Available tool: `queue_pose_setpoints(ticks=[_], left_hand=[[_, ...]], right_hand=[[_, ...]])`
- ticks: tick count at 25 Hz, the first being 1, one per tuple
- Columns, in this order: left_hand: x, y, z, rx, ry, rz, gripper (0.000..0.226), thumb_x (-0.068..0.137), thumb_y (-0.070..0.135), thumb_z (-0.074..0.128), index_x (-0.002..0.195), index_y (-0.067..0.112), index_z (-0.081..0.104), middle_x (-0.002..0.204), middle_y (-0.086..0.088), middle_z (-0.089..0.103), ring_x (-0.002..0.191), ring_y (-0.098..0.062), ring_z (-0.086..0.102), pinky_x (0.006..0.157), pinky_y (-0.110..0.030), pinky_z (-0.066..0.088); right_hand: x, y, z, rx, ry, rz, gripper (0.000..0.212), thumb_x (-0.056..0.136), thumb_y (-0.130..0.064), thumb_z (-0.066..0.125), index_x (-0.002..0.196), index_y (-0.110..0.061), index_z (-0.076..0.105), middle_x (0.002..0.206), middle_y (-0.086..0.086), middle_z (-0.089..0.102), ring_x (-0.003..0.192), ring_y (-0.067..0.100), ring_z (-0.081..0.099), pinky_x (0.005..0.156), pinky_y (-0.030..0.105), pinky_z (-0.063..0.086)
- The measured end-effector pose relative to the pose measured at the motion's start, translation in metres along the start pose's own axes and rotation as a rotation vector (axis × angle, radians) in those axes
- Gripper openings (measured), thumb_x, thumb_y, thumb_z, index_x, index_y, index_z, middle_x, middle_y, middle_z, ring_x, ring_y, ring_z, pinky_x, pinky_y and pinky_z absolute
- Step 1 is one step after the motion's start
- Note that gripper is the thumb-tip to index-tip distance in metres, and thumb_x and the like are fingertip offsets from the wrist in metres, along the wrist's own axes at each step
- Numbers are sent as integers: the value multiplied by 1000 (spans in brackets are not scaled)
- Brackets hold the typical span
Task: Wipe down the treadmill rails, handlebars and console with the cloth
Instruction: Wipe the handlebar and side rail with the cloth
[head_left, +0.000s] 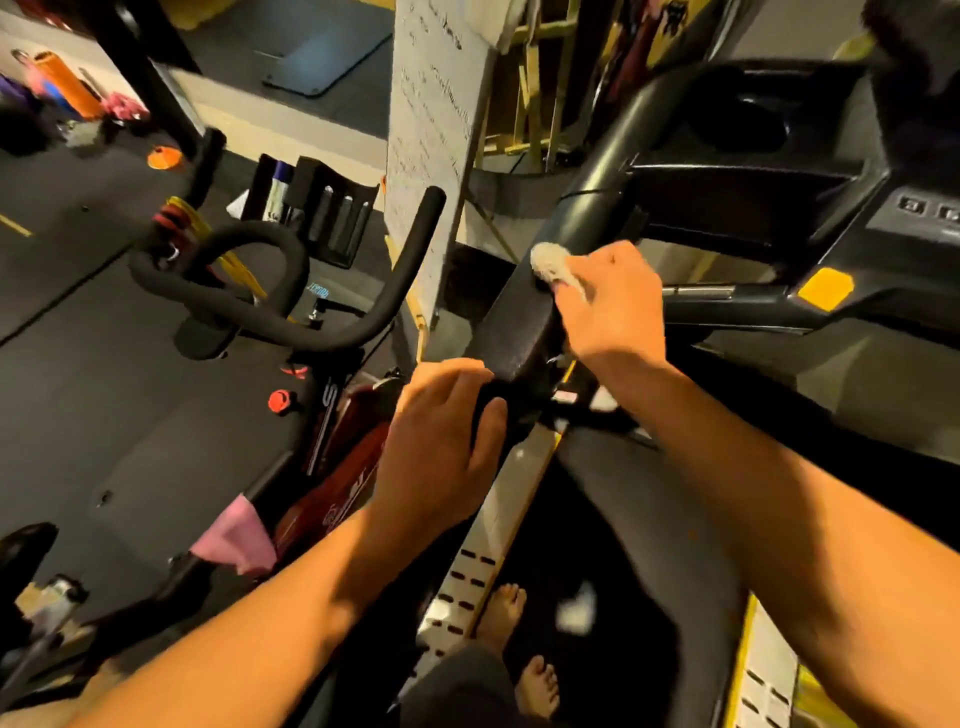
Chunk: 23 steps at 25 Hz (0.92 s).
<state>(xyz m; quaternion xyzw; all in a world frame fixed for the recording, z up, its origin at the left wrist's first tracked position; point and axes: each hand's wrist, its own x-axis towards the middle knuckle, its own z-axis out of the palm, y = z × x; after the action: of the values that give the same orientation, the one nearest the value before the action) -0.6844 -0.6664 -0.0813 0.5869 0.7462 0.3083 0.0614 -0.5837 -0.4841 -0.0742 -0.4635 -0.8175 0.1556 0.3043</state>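
The treadmill's black left handlebar (524, 317) runs from the console (779, 171) down toward me. My right hand (610, 306) grips a small whitish cloth (553, 265) and presses it on the handlebar's upper side. My left hand (441, 441) curls round the handlebar's near end, thumb on the right side. Below lies the silver slotted left side rail (483, 551) beside the dark belt (613, 519). My bare feet (511, 623) stand at the belt's left edge.
A spin bike with black looped handlebars (270, 306) and a red frame (343, 467) stands close on the left, a pink cloth (236, 540) draped on it. A white written board (431, 156) leans behind. An orange cone (165, 157) and rollers lie far left.
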Motion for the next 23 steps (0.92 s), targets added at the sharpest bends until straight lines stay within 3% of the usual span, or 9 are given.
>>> queue_pose_setpoints(ticks=[2, 5, 7, 9, 12, 15, 19, 21, 23], left_hand=[[0, -6, -2, -7, -7, -31, 36, 95, 34, 39, 113, 13, 61, 118, -2, 60, 112, -14, 48, 99, -29, 38], [3, -12, 0, -88, 14, -39, 36, 95, 33, 40, 112, 11, 64, 117, -2, 62, 111, -15, 50, 96, -35, 44], [5, -14, 2, -160, 79, 3, 31, 94, 28, 44, 105, 8, 67, 111, -5, 65, 105, -21, 54, 88, -39, 46], [3, -22, 5, -283, 188, -11, 24, 92, 20, 49, 92, 5, 68, 101, -6, 64, 98, -24, 54, 84, -35, 46], [4, -32, 1, -515, 262, -260, 12, 86, 16, 53, 89, 8, 62, 99, -1, 54, 96, -20, 49, 82, -32, 45], [16, -52, -6, -692, 73, -425, 15, 82, 24, 53, 91, 15, 61, 98, 4, 53, 95, -21, 55, 82, -36, 47], [14, -82, -13, -653, -206, -366, 34, 78, 36, 52, 106, 26, 70, 103, 11, 67, 98, -10, 61, 89, -29, 49], [6, -90, -11, -728, -222, -371, 31, 82, 36, 57, 108, 28, 71, 100, 13, 70, 93, -8, 62, 87, -24, 48], [1, -96, -10, -858, -122, -467, 20, 84, 30, 60, 98, 27, 74, 87, 10, 70, 80, -5, 62, 74, -17, 48]], right_hand=[[51, 2, 4, -246, -93, -27, 25, 90, -23, 53, 107, -18, 72, 107, 11, 56, 104, 32, 50, 86, 36, 44], [59, -23, 5, -411, -174, -106, 28, 89, -33, 54, 105, -18, 73, 108, 10, 57, 104, 35, 47, 85, 46, 45], [16, -36, -3, -324, -249, -239, 35, 89, -42, 52, 98, -17, 74, 101, 4, 59, 97, 31, 50, 81, 45, 45], [-34, -54, -15, -191, -427, -353, 33, 91, -39, 52, 100, -15, 73, 100, 0, 58, 93, 24, 49, 81, 40, 44], [-33, -61, -25, -202, -621, -516, 32, 90, -32, 52, 110, -17, 71, 104, 1, 56, 92, 17, 46, 81, 26, 40], [43, -47, -9, -451, -459, -456, 28, 84, -28, 55, 96, -10, 73, 98, 12, 59, 91, 31, 53, 80, 36, 44], [118, -39, 8, -755, -378, -176, 28, 86, -25, 58, 106, -13, 72, 108, 18, 63, 98, 43, 57, 84, 44, 49], [81, -64, 25, -741, -473, -297, 28, 86, -27, 56, 106, -16, 72, 104, 13, 65, 97, 39, 56, 85, 42, 46], [15, -99, 33, -622, -719, -476, 27, 86, -30, 53, 101, -19, 71, 98, 7, 64, 93, 32, 56, 84, 41, 45]])
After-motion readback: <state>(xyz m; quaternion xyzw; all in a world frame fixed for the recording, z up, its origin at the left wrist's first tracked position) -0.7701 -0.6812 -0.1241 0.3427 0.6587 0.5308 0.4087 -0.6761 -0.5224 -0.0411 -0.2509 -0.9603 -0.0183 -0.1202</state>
